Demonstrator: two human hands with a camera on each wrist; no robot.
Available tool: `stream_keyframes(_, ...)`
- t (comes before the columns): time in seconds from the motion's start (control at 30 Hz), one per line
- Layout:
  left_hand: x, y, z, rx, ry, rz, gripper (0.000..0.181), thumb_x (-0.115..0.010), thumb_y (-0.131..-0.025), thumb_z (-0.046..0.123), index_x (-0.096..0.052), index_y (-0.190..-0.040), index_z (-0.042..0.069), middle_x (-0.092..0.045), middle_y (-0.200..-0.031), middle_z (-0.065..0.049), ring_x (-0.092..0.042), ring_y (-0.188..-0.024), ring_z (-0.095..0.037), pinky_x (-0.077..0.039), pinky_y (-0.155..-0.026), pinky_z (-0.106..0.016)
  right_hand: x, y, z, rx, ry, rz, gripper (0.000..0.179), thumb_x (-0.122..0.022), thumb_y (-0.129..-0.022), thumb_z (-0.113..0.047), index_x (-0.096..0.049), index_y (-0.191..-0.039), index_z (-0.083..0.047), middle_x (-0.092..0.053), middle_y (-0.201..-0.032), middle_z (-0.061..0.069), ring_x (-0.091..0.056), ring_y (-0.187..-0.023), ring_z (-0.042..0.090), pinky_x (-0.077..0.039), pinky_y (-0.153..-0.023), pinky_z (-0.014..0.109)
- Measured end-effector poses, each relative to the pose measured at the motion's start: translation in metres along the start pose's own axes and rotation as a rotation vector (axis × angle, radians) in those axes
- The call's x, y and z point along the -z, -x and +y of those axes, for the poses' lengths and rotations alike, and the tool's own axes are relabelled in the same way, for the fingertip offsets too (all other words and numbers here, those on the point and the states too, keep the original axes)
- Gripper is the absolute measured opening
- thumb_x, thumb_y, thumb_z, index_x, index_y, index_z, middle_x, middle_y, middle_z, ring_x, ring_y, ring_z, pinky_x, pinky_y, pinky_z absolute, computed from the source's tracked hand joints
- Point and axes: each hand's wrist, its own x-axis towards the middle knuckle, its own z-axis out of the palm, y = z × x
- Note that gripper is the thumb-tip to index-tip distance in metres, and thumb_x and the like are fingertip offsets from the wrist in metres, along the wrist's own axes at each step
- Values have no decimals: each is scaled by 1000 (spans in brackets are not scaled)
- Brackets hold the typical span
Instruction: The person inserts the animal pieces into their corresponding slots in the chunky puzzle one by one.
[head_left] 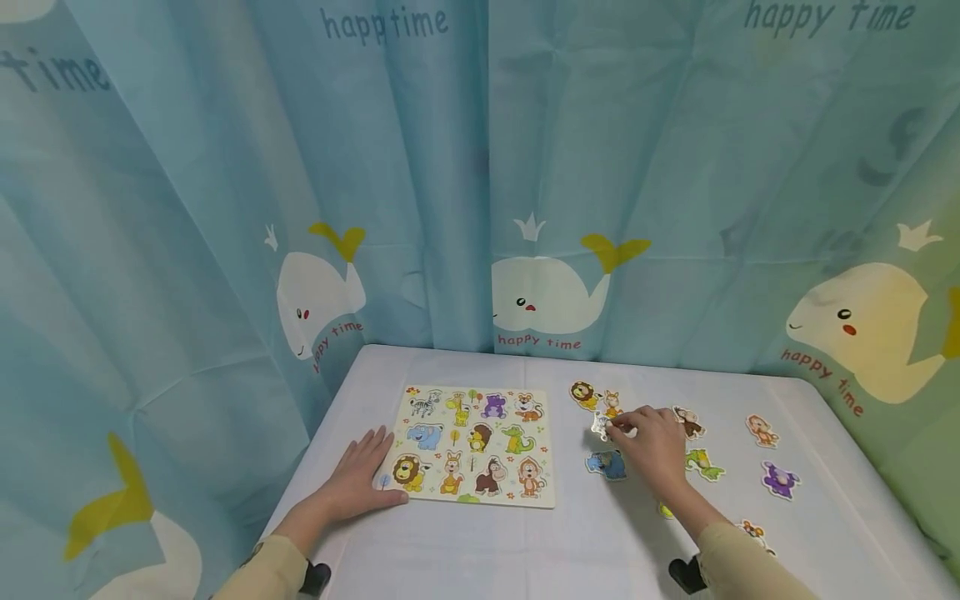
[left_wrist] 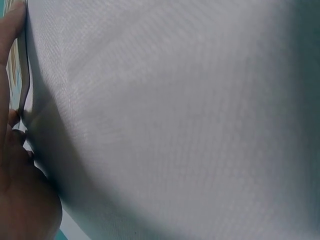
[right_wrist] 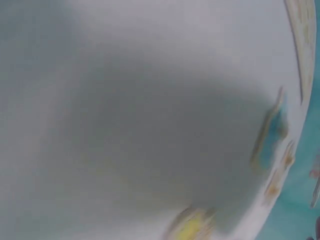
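Note:
In the head view a wooden puzzle board (head_left: 517,502) with printed animals lies flat on the table. My left hand (head_left: 362,477) rests at its left edge, fingers extended, the thumb (left_wrist: 11,25) along the front corner. To the right of the board, my right hand (head_left: 651,443) pinches a zebra puzzle piece (head_left: 601,424) between thumb and fingertips. Close by lie a lion piece (head_left: 583,394), a kangaroo piece (head_left: 612,403) and a blue elephant piece (head_left: 609,466). The right hand partly covers the view of a brown monkey-like piece (head_left: 688,422).
More pieces are spread over the right of the white-covered table (head_left: 450,550): a green crocodile (head_left: 703,465), a monkey (head_left: 762,431), a purple hippo (head_left: 780,481), and a tiger (head_left: 756,533) partly behind the sleeve. A yellow piece (right_wrist: 190,227) lies under the right forearm. Blue curtains (head_left: 450,167) hang behind.

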Motion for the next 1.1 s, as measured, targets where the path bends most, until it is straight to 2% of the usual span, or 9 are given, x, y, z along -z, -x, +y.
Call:
stream_keyframes(0.17, -1, 0, -1, 2, 6, 3, 121, -74, -76, 71, -23, -162, 3, -17, -169, -17, -6, -156, -37, -4, -125, -57, -21, -17, -23, 59, 8, -21, 11, -82, -86, -27, -81, -86, -16, -68, -87, 1, -54, -94, 29, -41, -76, 50)
stream_keyframes(0.4, 2, 0, 0, -12, 17, -7, 117, -74, -78, 71, -26, -162, 6, -18, -169, -18, -7, -156, -39, -3, -125, -58, -43, -35, -61, 132, -18, -40, 8, -83, -85, -25, -81, -86, -17, -65, -84, -3, -53, -91, 24, -41, -77, 46)
stream_keyframes(0.67, 1, -1, 0, -2, 20, -11, 117, -75, -77, 70, -27, -162, 6, -18, -169, -17, -7, -156, -38, -3, -125, -58, -74, -50, -93, 158, -36, -131, 8, -83, -86, -27, -81, -87, -19, -63, -84, -6, -52, -89, 21, -42, -79, 44)
stream_keyframes(0.9, -1, -1, -1, -2, 16, -15, 118, -75, -77, 71, -26, -162, 6, -18, -169, -17, -8, -156, -37, -3, -125, -57, -99, -58, -121, 148, -39, -218, 9, -80, -89, -30, -81, -89, -21, -62, -86, -9, -50, -91, 18, -42, -83, 42)
stream_keyframes(1.1, 2, 0, 1, -2, 19, -7, 120, -76, -77, 69, -25, -162, 2, -19, -168, -18, -9, -156, -38, -4, -125, -58, -116, -66, -147, 200, -20, -220, 10, -79, -89, -31, -81, -87, -21, -63, -86, -7, -50, -90, 19, -43, -81, 42)
